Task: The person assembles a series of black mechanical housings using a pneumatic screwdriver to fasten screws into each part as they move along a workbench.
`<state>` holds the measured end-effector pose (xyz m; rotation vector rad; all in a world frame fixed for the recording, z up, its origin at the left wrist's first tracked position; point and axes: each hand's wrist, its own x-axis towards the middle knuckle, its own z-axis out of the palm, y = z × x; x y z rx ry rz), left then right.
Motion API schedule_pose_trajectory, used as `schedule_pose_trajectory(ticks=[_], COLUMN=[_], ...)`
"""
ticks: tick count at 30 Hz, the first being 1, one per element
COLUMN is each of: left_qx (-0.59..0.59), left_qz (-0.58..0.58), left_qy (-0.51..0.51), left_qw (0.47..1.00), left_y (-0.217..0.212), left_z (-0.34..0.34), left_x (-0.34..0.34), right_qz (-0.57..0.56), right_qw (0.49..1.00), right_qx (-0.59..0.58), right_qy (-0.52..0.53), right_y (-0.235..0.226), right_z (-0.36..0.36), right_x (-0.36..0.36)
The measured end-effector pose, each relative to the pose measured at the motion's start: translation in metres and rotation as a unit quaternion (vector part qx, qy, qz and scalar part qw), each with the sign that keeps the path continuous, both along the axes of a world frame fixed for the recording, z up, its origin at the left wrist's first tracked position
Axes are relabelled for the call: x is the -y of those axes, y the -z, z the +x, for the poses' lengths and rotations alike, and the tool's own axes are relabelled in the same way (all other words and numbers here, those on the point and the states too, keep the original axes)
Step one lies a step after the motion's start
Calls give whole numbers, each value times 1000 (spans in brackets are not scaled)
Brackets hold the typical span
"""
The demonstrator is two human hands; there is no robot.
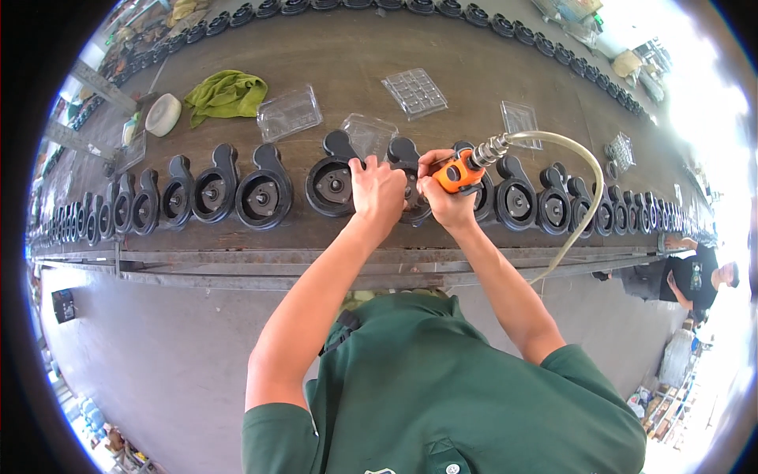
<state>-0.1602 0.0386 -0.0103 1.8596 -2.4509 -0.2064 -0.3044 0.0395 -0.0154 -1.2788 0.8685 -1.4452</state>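
My right hand is closed round an orange air-powered tool, with a metal coupling and a pale hose at its back end. The tool sits over a round black wheel-like part, which my hands partly cover. Just left of it, my left hand is closed with its fingers curled down between that part and another black wheel-like part. Its fingertips are partly hidden, so what they pinch, if anything, does not show. Each part has a round face with a hub and a rounded arm above.
A long row of similar black parts lines the dark table's near edge, and another row curves along the far side. Beyond my hands lie clear plastic trays, a green cloth and a white round container. The pale hose loops down at right.
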Motion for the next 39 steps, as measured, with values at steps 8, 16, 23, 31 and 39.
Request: schedule_pose_trajectory(ticks=[8,16,23,31,39], left_qx=[-314,-615,-589,-583,-588], left_qz=[-156,123,150,119,109], left_qy=[-150,-368,-362,-331,-327], left_qw=[924,687,707,732,732], left_y=[15,110,110,124,135], left_z=[12,-27,-32,-30,-29], left_x=[-64,-70,-42,-41,-42], right_qz=[9,9,12,19,7], right_qw=[997,995,999,998,997], right_qx=[74,98,40,43,26], right_qy=[-2,2,-27,-44,-71], right_y=[-11,-13,-8,-3,-2], right_z=[3,35,35,36,39], right_x=[0,12,21,24,23])
